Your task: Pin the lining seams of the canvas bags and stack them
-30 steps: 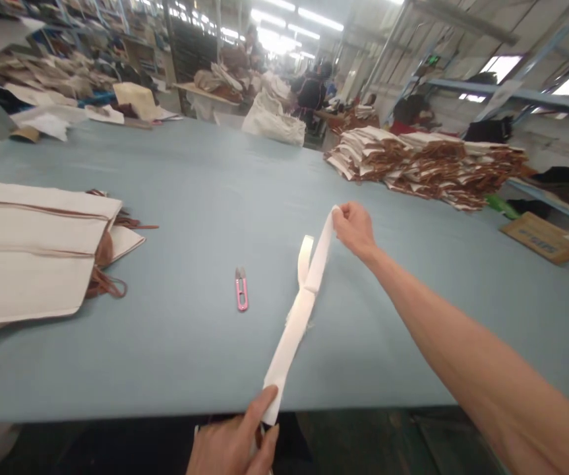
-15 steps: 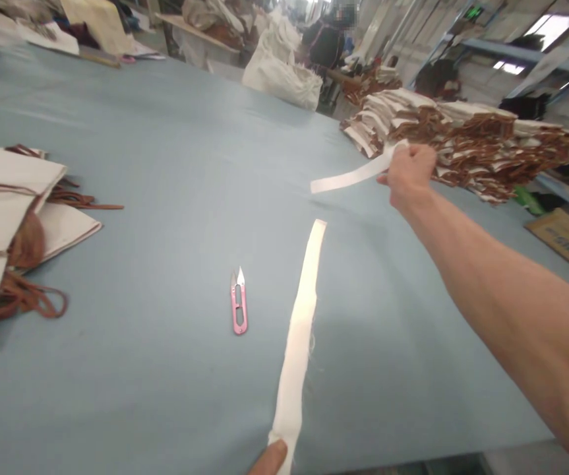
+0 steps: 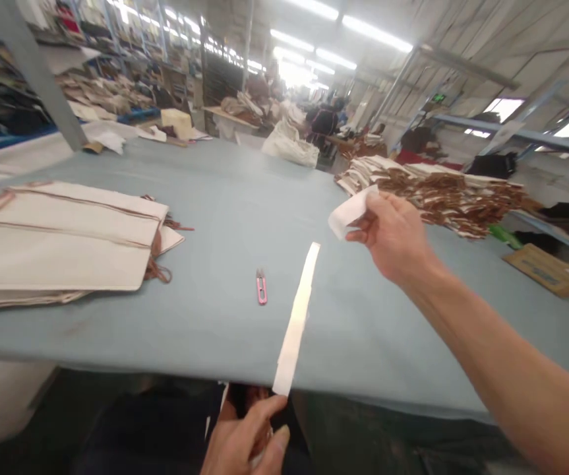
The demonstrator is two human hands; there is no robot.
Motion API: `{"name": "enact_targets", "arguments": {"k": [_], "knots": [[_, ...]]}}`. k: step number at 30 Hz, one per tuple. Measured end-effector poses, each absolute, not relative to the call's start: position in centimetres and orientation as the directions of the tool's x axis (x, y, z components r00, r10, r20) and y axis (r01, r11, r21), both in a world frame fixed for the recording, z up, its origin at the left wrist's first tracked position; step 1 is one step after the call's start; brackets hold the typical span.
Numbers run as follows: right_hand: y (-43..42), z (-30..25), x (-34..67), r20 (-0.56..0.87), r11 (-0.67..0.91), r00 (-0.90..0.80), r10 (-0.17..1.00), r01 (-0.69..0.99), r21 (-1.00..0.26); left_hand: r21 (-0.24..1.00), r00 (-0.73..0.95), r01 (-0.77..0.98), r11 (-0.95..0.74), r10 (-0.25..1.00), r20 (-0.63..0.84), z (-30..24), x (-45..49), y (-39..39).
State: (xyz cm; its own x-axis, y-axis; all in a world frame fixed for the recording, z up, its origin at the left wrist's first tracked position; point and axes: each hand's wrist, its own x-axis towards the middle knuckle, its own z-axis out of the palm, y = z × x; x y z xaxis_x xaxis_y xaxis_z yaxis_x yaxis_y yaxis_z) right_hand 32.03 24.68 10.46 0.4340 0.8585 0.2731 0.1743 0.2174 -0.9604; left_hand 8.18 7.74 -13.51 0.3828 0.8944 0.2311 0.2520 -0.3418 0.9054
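A yellow-brown carton point(image 3: 547, 269) at 3 o'clock, taken from the middle of the view, carries dark printing on its side, too blurred to read. A small green lit sign point(image 3: 438, 97), far back at 2 o'clock, shows only as a glow, its marking too small to make out.

The right hand point(image 3: 393, 234) is at 3 o'clock, raised above the counter point(image 3: 388, 336), its fingers gripping a curled white piece point(image 3: 349, 212) that bends away towards 9 o'clock from them. The left hand point(image 3: 237, 439) is between 6 and 7 o'clock, at the near edge; one fingertip touches the near end of a pale strip point(image 3: 297, 316), but whether the fingers close on it I cannot tell. The strip lies at 6 o'clock, its far end pointing towards 1 o'clock and its near end reaching past the counter's edge.

Just beside the strip, at 7 o'clock, lie pink thread snips point(image 3: 262, 289), blades pointing to 12 o'clock. Cream panels with brown trim point(image 3: 91, 237) are stacked at 9 o'clock. Beyond the right hand, between 2 and 3 o'clock, is a long pile of cream and brown pieces point(image 3: 455, 198).
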Motion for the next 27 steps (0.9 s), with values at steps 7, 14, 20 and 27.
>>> {"name": "enact_targets", "arguments": {"k": [7,14,20,27], "knots": [[12.6,11.4,21.8,0.164,0.187,0.222,0.961,-0.086,-0.979,0.977,0.562,-0.176,0.122,0.827,-0.002,-5.8,8.7,5.0],[1.6,8.0,18.7,-0.033,0.062,0.280,0.959,-0.322,-0.945,0.746,0.561,-0.577,0.334,0.825,0.065,-2.0,9.6,2.2],[-3.3,2.8,20.3,-0.190,-0.054,0.324,0.927,-0.387,-0.921,0.759,0.310,-0.613,0.219,0.950,-0.024,-2.3,7.1,0.4],[-4.9,-3.3,19.7,-0.291,-0.126,0.400,0.869,-0.389,-0.912,0.981,0.162,-0.170,-0.093,0.979,0.121,-2.0,2.6,1.0]]}}
